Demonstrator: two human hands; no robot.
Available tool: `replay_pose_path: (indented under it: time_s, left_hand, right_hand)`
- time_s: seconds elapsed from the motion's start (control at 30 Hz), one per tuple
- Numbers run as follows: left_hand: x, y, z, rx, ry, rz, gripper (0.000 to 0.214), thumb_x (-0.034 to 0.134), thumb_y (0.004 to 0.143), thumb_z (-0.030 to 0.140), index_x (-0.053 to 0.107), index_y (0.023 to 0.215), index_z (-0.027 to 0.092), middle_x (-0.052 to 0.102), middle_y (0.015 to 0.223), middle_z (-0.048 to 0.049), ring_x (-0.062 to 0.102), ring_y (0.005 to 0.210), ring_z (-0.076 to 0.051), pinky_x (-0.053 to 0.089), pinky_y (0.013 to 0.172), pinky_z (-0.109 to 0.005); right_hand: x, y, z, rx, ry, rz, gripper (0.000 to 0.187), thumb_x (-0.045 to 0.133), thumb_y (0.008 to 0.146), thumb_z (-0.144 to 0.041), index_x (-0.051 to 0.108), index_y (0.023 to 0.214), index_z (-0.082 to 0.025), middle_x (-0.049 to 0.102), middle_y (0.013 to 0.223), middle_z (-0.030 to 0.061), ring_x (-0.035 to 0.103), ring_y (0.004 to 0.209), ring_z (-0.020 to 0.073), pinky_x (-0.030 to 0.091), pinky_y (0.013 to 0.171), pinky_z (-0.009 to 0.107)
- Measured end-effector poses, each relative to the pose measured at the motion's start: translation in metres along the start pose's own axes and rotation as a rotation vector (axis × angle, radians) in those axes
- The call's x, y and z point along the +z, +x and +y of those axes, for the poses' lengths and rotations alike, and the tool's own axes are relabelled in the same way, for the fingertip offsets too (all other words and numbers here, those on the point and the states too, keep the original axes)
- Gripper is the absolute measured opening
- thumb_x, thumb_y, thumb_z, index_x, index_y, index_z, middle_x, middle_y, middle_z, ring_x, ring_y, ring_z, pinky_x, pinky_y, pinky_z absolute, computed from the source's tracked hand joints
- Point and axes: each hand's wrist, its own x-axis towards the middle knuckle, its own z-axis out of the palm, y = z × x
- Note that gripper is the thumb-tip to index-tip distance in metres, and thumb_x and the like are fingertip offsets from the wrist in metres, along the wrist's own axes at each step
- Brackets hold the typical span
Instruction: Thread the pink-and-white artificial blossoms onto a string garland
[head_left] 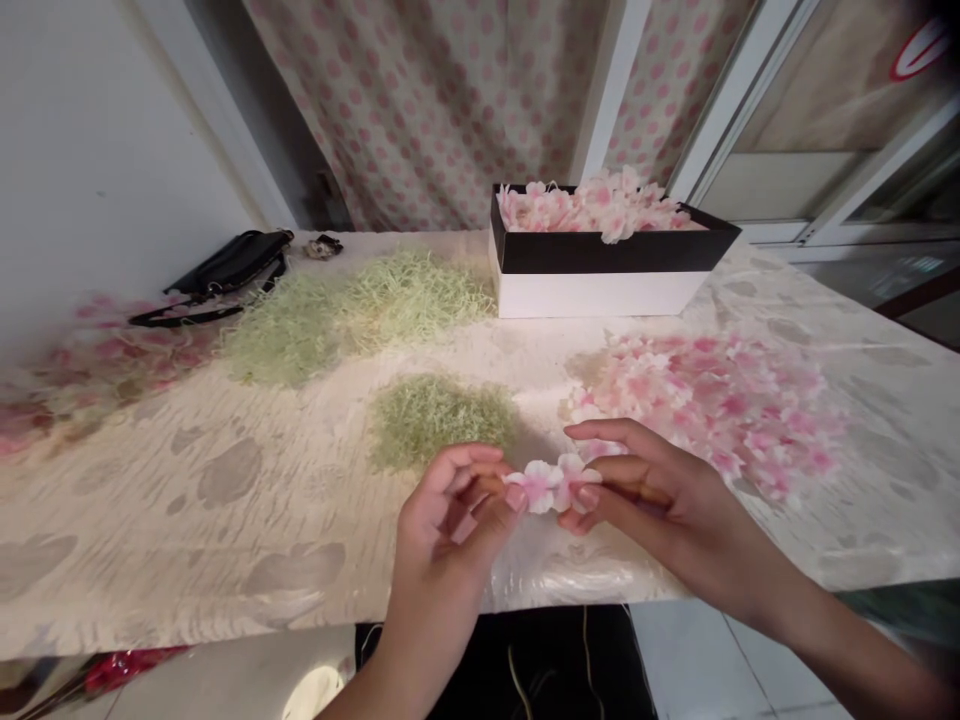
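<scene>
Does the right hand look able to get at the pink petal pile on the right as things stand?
Probably yes: the pile lies just beyond the right hand, with nothing visible between them. Its fingers are pinching blossoms, though, so it might have to release those first.

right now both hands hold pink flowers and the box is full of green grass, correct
Not grass: the head view shows the box full of pink blossoms. The left hand and right hand do hold pink flowers.

Seeing no words or numbers to read, only spotting a round red-edged mark point(924, 50) on the glass point(832, 85) up high.
</scene>
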Motion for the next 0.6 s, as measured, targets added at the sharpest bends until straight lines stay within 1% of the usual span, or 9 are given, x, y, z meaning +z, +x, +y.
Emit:
replay_pose_path:
  time_s: [0.1,0.17,0.23,0.3,0.43,0.53,0.6]
  left_hand:
    - [0.001,-0.001,0.000,0.099,0.024,0.033,0.016,0.071,0.083,0.016,0.064,0.093,0.026,0.067,0.082,0.0069,0.065,0.081,-0.005,0.050,0.078,-0.009]
    - [0.003,-0.003,-0.002,0.228,0.084,0.042,0.020,0.069,0.083,0.009,0.063,0.092,0.026,0.068,0.083,0.0064,0.066,0.082,-0.006,0.052,0.079,-0.011]
    - [0.004,-0.006,-0.004,0.387,0.172,0.022,0.025,0.065,0.083,0.003,0.063,0.094,0.025,0.068,0.087,0.0047,0.066,0.086,-0.009,0.053,0.082,-0.015]
    - [0.004,-0.008,-0.008,0.534,0.244,-0.020,0.032,0.060,0.083,-0.003,0.063,0.099,0.024,0.068,0.092,0.0023,0.066,0.091,-0.011,0.053,0.087,-0.021]
    - [0.000,-0.007,-0.012,0.759,0.344,-0.149,0.044,0.054,0.079,-0.013,0.061,0.106,0.021,0.069,0.099,-0.0021,0.063,0.097,-0.016,0.052,0.091,-0.031]
    - [-0.006,-0.003,-0.013,0.956,0.547,-0.272,0.050,0.052,0.075,-0.017,0.058,0.113,0.015,0.069,0.102,-0.0064,0.060,0.104,-0.018,0.050,0.094,-0.035]
    - [-0.009,-0.002,-0.013,1.034,0.663,-0.315,0.051,0.051,0.075,-0.017,0.055,0.118,0.011,0.068,0.104,-0.0087,0.057,0.108,-0.020,0.048,0.097,-0.037]
  right_hand:
    - [0.003,-0.001,-0.001,0.000,0.023,-0.025,0.029,0.060,0.088,-0.032,0.050,0.115,-0.028,0.076,0.079,-0.0023,0.074,0.075,0.0163,0.059,0.076,0.030]
    - [0.004,-0.001,-0.001,0.012,0.025,-0.055,0.027,0.059,0.089,-0.031,0.051,0.115,-0.029,0.075,0.078,-0.0029,0.074,0.074,0.0156,0.059,0.075,0.030]
    - [0.005,-0.001,-0.001,0.018,0.038,-0.076,0.027,0.058,0.090,-0.029,0.051,0.116,-0.030,0.075,0.079,-0.0036,0.074,0.074,0.0143,0.059,0.075,0.029]
    - [0.006,-0.001,0.000,0.008,0.059,-0.081,0.027,0.057,0.090,-0.026,0.051,0.116,-0.031,0.074,0.078,-0.0048,0.074,0.074,0.0126,0.058,0.074,0.027]
    - [0.006,-0.003,0.001,-0.044,0.037,-0.093,0.033,0.053,0.089,-0.016,0.050,0.118,-0.031,0.075,0.082,-0.0049,0.072,0.074,0.0101,0.056,0.071,0.023]
    - [0.006,-0.005,0.001,-0.069,0.007,-0.109,0.037,0.051,0.089,-0.013,0.048,0.121,-0.030,0.075,0.084,-0.0042,0.071,0.076,0.0097,0.055,0.071,0.022]
    - [0.006,-0.007,0.001,-0.073,0.007,-0.119,0.036,0.051,0.089,-0.013,0.047,0.121,-0.030,0.076,0.085,-0.0043,0.071,0.076,0.0094,0.054,0.071,0.021]
